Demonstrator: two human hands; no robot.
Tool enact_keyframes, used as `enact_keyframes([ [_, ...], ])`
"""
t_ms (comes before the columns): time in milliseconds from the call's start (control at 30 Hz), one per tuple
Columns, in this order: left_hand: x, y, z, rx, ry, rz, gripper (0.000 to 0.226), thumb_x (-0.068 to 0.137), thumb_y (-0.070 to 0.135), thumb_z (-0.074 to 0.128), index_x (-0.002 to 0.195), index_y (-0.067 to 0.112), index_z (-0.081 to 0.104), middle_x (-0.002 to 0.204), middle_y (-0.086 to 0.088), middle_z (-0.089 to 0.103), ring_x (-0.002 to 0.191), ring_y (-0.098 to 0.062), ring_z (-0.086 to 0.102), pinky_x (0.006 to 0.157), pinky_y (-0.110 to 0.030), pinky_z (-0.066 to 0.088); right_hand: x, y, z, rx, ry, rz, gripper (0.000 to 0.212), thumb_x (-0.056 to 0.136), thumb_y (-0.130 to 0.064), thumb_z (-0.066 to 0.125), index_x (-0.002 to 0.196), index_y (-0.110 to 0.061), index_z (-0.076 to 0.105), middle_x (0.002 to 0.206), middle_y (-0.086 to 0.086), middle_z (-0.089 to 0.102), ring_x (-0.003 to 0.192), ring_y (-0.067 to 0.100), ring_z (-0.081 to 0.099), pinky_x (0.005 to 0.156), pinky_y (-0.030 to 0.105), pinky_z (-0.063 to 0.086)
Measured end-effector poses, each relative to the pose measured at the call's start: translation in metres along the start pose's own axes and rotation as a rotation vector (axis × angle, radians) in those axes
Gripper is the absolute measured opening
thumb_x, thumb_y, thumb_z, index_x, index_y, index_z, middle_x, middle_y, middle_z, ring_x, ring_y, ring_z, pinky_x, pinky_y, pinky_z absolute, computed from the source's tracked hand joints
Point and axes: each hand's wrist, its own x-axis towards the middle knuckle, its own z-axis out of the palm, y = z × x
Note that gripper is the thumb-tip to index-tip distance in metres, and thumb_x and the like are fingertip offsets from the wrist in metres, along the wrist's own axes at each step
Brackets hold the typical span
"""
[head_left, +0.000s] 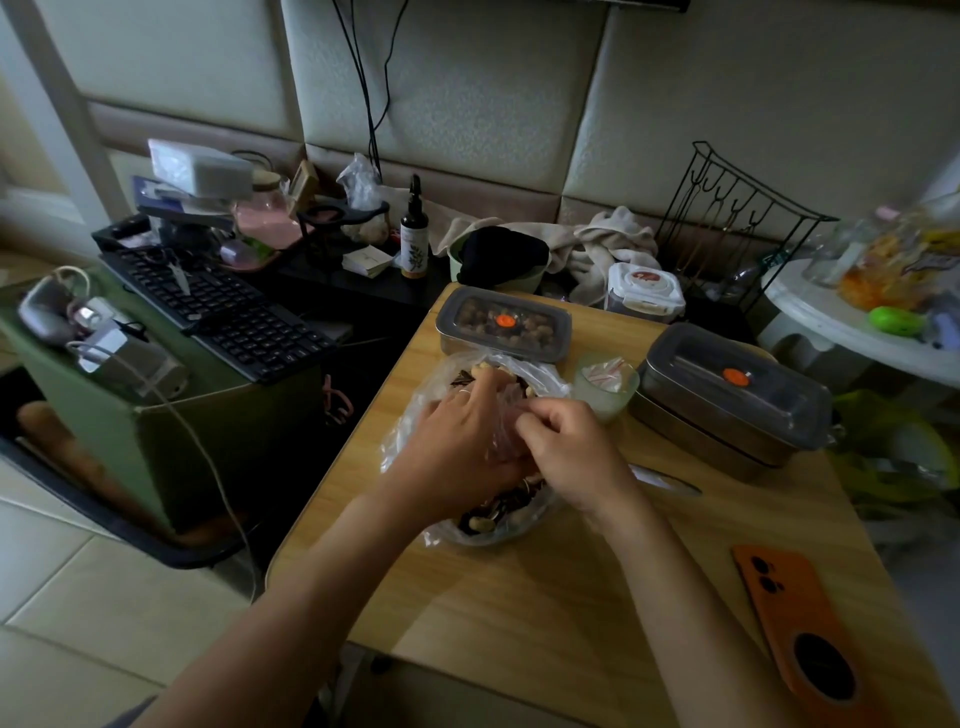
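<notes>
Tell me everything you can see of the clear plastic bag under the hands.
The clear plastic bag is thin, crinkled and translucent. It lies slumped on the wooden table, close to a lidded container. It holds a heap of dark and pale food pieces, too small to identify. Its mouth seems open toward the far side. The left hand lies across it, fingertips at the opening; the right hand pinches a fold of the film.

Bag (410, 447) contents mostly beneath hands (457, 441)

left grip (457, 441): thin ring (464, 392) on finger | forearms (291, 597): bare | left sleeve (130, 714): grey
</notes>
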Motion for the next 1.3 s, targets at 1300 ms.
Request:
enact_keyframes([
  [1300, 0.000, -0.003, -0.024, -0.259, -0.219, -0.066, 0.042, 0.080, 0.047, 0.079, 0.112, 0.023, 0.067, 0.098, 0.009, 0.070, 0.086, -0.005, 0.066, 0.077, -0.025, 0.057, -0.014, -0.005, -0.032, -0.198, -0.249, -0.211, 0.044, 0.079, -0.069, 0.064, 0.116, -0.045, 0.071, 0.102, -0.006, 0.071, 0.092, 0.015, 0.070, 0.081, 0.044, 0.061],
])
